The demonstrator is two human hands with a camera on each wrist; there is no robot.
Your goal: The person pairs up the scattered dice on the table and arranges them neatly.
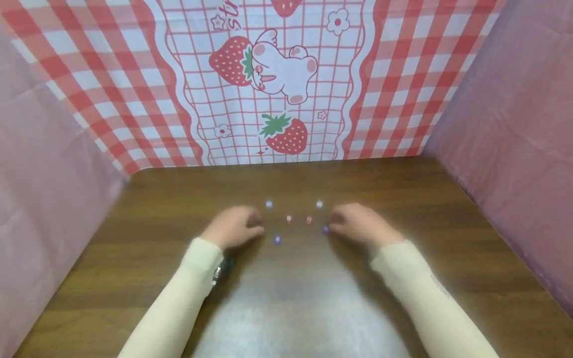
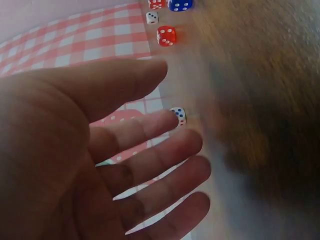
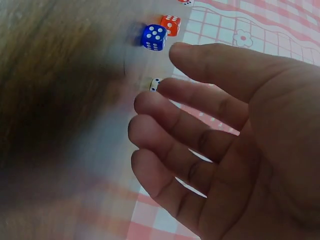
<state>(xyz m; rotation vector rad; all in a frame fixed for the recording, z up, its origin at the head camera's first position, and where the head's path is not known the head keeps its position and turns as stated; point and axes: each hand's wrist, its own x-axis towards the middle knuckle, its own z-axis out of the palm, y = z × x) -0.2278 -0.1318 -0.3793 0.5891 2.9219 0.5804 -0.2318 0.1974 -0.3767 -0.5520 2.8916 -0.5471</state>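
Several small dice lie between my two hands on the wooden table. On the left are a white die (image 1: 268, 204), a red die (image 1: 288, 219) and a blue die (image 1: 277, 240). The right side has another white die (image 1: 319, 204), red die (image 1: 309, 220) and blue die (image 1: 325, 229). My left hand (image 1: 235, 227), thumb apart from its loosely bent fingers, holds nothing and is left of the dice. Opposite it, my right hand (image 1: 361, 224) is also without anything in its grasp, close beside the right blue die. Fingers (image 3: 167, 90) partly cover a white die (image 3: 155, 84) in the right wrist view.
The brown wooden table (image 1: 286, 298) reflects light near its front. Behind it hangs a red-and-white checked cloth (image 1: 403, 89) with strawberry prints. Pink cloths flank the table, one at the left (image 1: 45, 164) and one at the right (image 1: 515, 139).
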